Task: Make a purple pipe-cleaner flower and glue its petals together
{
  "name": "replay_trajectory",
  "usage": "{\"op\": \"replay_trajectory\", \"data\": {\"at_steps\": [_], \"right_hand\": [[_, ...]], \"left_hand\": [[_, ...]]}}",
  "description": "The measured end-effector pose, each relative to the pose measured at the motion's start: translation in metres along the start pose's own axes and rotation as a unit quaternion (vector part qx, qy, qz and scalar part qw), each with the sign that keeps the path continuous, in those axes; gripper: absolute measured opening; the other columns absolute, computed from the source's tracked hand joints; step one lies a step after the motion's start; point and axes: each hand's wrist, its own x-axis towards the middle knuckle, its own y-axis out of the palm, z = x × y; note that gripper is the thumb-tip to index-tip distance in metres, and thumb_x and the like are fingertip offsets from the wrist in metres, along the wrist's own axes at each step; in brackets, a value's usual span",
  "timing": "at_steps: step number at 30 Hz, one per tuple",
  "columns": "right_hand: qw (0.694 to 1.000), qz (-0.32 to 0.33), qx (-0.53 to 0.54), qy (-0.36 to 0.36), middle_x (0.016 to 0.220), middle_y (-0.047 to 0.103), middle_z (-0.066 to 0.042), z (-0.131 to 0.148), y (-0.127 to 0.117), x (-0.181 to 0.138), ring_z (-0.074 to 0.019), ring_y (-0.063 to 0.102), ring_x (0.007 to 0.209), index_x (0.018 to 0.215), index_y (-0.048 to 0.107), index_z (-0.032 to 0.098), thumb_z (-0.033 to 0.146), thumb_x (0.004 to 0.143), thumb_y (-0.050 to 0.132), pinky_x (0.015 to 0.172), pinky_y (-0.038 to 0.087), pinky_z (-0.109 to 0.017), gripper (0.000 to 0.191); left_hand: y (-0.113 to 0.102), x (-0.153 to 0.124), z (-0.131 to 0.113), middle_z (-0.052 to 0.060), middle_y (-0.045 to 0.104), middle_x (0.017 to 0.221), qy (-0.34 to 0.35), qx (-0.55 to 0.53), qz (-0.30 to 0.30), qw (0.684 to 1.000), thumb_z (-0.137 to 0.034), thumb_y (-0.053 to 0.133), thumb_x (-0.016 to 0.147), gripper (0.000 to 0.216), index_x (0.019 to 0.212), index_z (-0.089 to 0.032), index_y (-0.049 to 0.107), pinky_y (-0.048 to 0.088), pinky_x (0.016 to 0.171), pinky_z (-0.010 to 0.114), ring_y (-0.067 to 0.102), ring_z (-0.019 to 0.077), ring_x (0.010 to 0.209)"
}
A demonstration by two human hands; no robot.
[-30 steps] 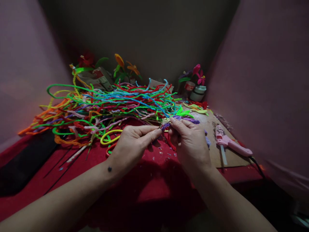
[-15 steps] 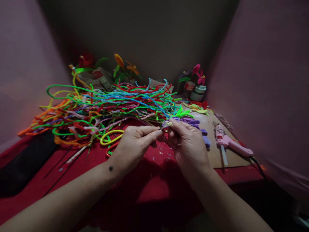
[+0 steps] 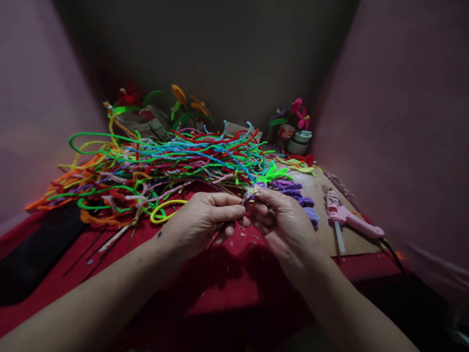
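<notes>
Over the red cloth, my left hand (image 3: pixel 207 217) pinches a small bunch of pale yellow flower stamens (image 3: pixel 252 192) with dark purple at its base. A thin dark stem (image 3: pixel 211 242) shows beneath my left fingers. My right hand (image 3: pixel 284 215) meets it from the other side, thumb and forefinger closed at the stamen tips; its other fingers are curled. The fingertips hide part of the bunch. Purple fuzzy petals (image 3: pixel 293 190) lie just beyond my right hand, beside bright green fuzzy leaves (image 3: pixel 273 172).
A large heap of coloured pipe cleaners (image 3: pixel 176 159) spreads behind my hands. On the right, a pink glue gun (image 3: pixel 344 215) rests on a brown board (image 3: pixel 328 244). A yellow loop (image 3: pixel 157 212) lies left; a black case (image 3: pixel 40 249) sits farther left. Fuzzy flowers (image 3: pixel 179 95) and a jar (image 3: pixel 299 142) stand behind.
My left hand has rolled and shifted slightly left, with its lower fingers now showing and the dark stem visible below. The stamens have tilted and dropped a little. The red loop is now covered.
</notes>
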Motion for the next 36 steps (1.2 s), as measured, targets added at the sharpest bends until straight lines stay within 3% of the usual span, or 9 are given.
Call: {"op": "replay_trajectory", "data": {"at_steps": [3,9,19,27,36], "right_hand": [[1.0,0.003,0.005,0.016,0.043,0.034,0.008,0.001,-0.001,-0.001,-0.0033,0.021,0.037,0.055,0.046,0.015,0.02,0.07,0.06,0.037,0.014,-0.019,0.02],[0.999,0.013,0.016,0.05,0.04,0.034,0.007,0.004,0.0,-0.005,-0.0049,0.036,0.038,0.051,0.042,0.016,0.022,0.067,0.063,0.038,0.016,-0.019,0.026],[0.999,0.036,-0.013,0.031,0.041,0.031,0.009,0.007,0.0,-0.012,-0.0034,0.016,0.037,0.053,0.038,0.017,0.023,0.07,0.061,0.038,0.009,-0.02,0.029],[0.996,0.069,-0.043,0.038,0.039,0.029,0.009,0.009,-0.002,-0.014,-0.0037,0.015,0.036,0.053,0.04,0.017,0.024,0.072,0.061,0.036,0.007,-0.02,0.029],[0.993,0.093,-0.052,0.048,0.038,0.028,0.01,0.005,0.003,-0.022,-0.0025,0.014,0.035,0.051,0.037,0.017,0.024,0.071,0.062,0.036,0.009,-0.02,0.033]], "left_hand": [[0.0,0.0,0.0,0.002,0.062,0.063,-0.03,-0.045,0.007,0.998,-0.022,0.064,0.069,0.008,0.071,-0.014,0.063,0.032,0.032,0.015,0.044,0.0052,0.04],[0.001,-0.001,0.0,-0.003,0.053,0.044,-0.039,-0.082,-0.003,0.996,-0.017,0.066,0.065,0.008,0.066,-0.014,0.058,0.031,0.03,0.014,0.043,0.0059,0.034],[0.005,-0.005,-0.002,-0.002,0.055,0.046,-0.013,-0.112,0.014,0.994,-0.008,0.067,0.056,0.015,0.057,-0.014,0.054,0.031,0.033,0.014,0.046,0.0061,0.035],[0.005,-0.009,-0.002,-0.003,0.056,0.054,-0.022,-0.118,0.049,0.992,-0.004,0.065,0.056,0.017,0.069,-0.014,0.062,0.039,0.036,0.016,0.049,0.0066,0.041],[0.002,-0.014,-0.003,-0.001,0.054,0.048,-0.049,-0.085,0.073,0.992,-0.004,0.062,0.053,0.009,0.06,-0.01,0.066,0.041,0.035,0.017,0.046,0.0059,0.038]]}}
